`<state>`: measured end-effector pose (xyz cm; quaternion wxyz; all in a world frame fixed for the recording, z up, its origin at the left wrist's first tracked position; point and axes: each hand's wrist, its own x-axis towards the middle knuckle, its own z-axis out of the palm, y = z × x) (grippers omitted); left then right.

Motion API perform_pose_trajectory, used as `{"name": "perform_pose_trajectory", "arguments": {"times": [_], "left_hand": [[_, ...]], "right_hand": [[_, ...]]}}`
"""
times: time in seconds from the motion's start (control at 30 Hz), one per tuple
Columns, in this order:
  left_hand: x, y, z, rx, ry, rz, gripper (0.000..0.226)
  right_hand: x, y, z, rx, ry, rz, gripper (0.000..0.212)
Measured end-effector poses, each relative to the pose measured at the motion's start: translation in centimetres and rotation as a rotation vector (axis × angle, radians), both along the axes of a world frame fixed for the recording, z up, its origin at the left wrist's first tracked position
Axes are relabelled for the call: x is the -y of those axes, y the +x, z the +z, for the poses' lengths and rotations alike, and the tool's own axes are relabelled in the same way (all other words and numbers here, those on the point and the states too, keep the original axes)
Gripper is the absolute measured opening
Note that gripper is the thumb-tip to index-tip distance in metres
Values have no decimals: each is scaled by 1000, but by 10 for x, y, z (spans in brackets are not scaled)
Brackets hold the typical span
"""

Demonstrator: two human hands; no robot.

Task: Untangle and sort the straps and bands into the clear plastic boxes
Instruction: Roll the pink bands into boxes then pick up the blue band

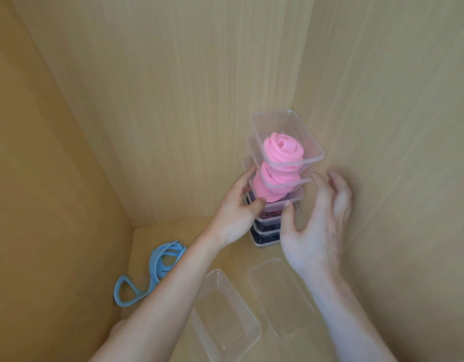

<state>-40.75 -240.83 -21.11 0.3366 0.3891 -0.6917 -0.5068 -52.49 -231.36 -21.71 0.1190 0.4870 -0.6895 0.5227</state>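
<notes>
- a stack of clear boxes (268, 232) stands upright in the far corner of the bench (173, 239), close against the wooden walls (173, 100).
- the top box (288, 121) sits a little skewed on the stack and holds a coiled roll of pink bands (283, 148); more pink coils show through the boxes just below it.
- the lowest boxes of the stack hold dark bands (267, 239), too dim to tell further.
- the left hand (236, 212) grasps the middle of the stack from the left, with the thumb on the near face and the fingers curled round the far side.
- the right hand (319, 220) is released, its fingers spread and relaxed just right of the stack; its thumb tip touches the rim of a middle box and it grasps nothing.
- blue bands (160, 265) lie in a loose tangle on the bench by the left wall, well apart from the stack.
- two empty boxes lie side by side on the near part of the bench between the forearms: the left empty box (225, 317) and the right empty box (280, 296).
</notes>
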Motion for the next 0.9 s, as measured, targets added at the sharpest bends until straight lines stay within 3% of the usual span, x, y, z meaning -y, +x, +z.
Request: {"name": "perform_pose_trajectory", "arguments": {"times": [0.17, 0.4, 0.67, 0.8, 0.9], "left_hand": [[-5, 24, -14, -15, -25, 118, 55], [-15, 83, -54, 21, 35, 360, 30], [-21, 140, -87, 361, 25, 502, 24], [-16, 156, -92, 701, -11, 474, 37], [0, 159, -95, 800, 76, 416, 46]], "right_hand": [[-3, 24, -8, 44, -163, 262, 23], [12, 60, -43, 7, -59, 509, 18], [34, 85, -93, -68, 370, 687, 18], [37, 94, -100, -87, 482, 731, 14], [39, 96, -102, -99, 517, 758, 13]]}}
